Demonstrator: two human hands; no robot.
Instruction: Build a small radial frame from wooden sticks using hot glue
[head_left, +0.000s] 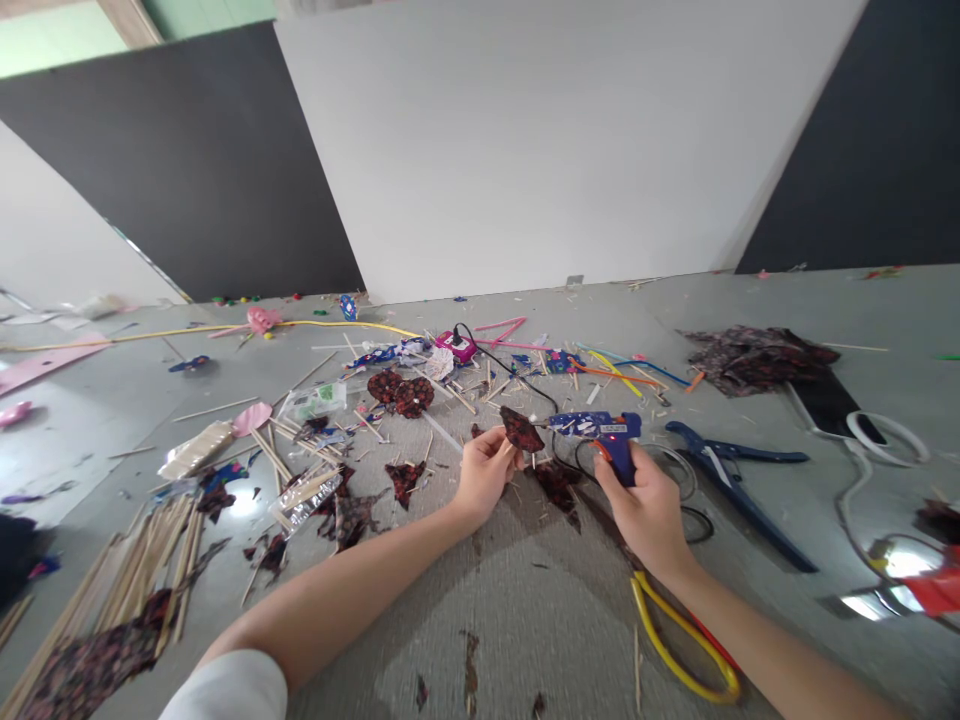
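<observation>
My right hand (651, 512) is wrapped round the handle of a blue hot glue gun (600, 428), whose nozzle points left. A black cord trails from the gun's side. Right at the nozzle is a dark red patterned fabric piece (521, 430), pinched in the fingers of my left hand (486, 468). Whether nozzle and cloth touch, I cannot tell. A thin stick seems to show by my left fingertips. Below the gun lies another dark fabric scrap (559, 490). Two round pieces of the same cloth (401, 392) rest on the floor beyond my left hand.
Blue-handled cutters (739, 490) and yellow-handled scissors (682, 650) lie on the right. Behind them are crumpled fabric (757, 358) and a phone (829, 402). A pink power adapter (456, 346) sits ahead. Wooden sticks (142, 560) and scraps cover the left. Grey and white panels (540, 150) stand behind.
</observation>
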